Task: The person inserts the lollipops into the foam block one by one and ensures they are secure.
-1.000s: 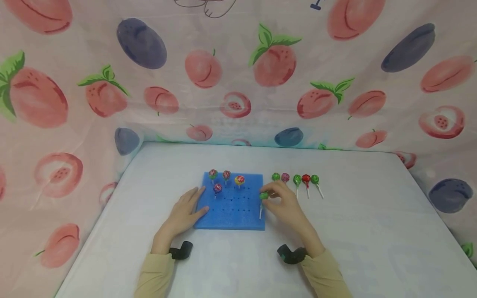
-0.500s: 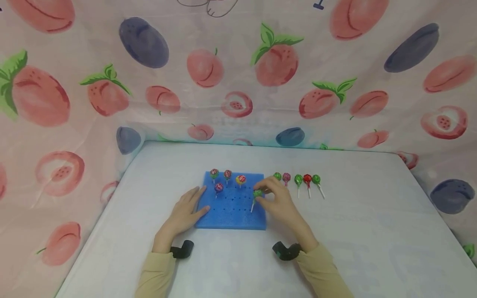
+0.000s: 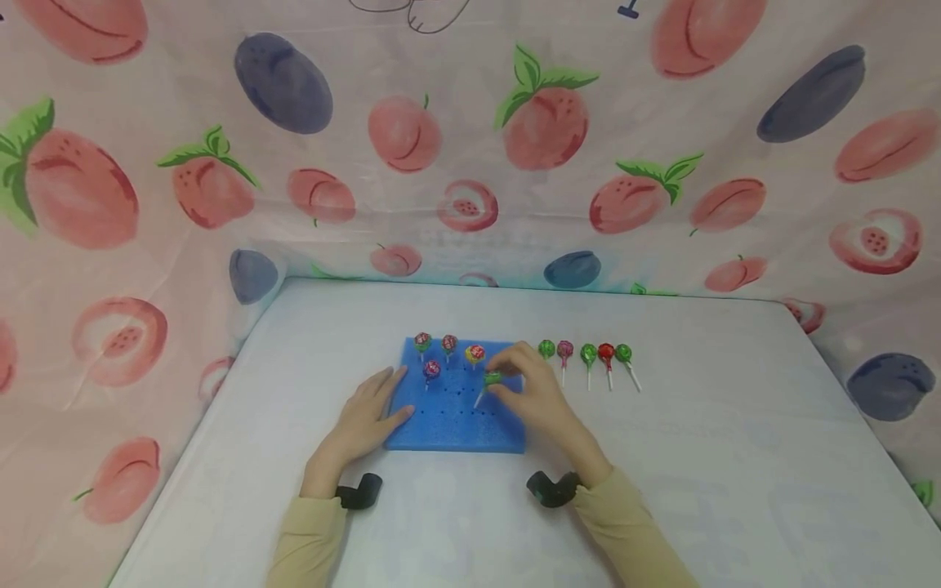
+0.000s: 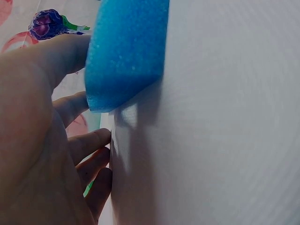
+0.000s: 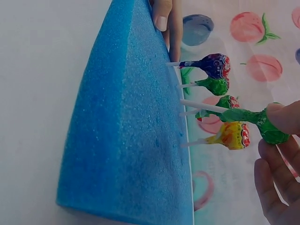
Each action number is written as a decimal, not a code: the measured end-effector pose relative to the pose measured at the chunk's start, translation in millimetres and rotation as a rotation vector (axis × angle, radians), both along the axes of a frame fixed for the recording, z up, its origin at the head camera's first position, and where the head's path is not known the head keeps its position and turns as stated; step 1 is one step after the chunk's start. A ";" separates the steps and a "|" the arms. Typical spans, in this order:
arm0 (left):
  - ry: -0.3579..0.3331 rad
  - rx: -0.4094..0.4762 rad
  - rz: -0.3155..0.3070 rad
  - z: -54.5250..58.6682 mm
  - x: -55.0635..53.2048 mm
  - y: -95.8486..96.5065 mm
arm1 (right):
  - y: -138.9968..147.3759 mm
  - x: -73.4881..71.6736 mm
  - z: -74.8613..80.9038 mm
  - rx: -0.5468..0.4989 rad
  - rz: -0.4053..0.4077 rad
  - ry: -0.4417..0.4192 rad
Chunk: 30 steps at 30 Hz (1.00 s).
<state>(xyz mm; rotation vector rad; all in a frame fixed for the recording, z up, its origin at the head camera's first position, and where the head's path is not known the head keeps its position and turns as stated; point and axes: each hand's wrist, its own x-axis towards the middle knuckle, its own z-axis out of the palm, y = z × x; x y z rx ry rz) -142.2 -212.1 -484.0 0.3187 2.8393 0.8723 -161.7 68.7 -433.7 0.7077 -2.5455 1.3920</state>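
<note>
Held green lollipop [image 5: 246, 116] shifted left; board [image 3: 441, 435] bears four others [image 3: 431, 371], table [image 3: 735, 441] five.

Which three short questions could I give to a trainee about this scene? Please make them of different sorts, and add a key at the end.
1. How many lollipops stand upright in the blue board?
2. True or false: the right hand holds a green lollipop by its wrapped head.
3. The red lollipop lying on the table is between two:
A. yellow ones
B. green ones
C. purple ones

Key: 1. Four; 2. True; 3. B
</note>
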 end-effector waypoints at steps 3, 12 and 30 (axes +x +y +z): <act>0.003 0.000 -0.001 0.0 0.0 -0.5 | -3.2 -1.5 -0.5 0.005 0.005 0.007; 0.001 0.009 0.002 0.1 -0.2 -0.9 | -10.8 -7.0 -2.1 0.008 0.009 0.011; -0.010 0.003 0.003 3.4 -0.1 -0.6 | -22.9 -12.1 -8.3 0.047 -0.033 0.062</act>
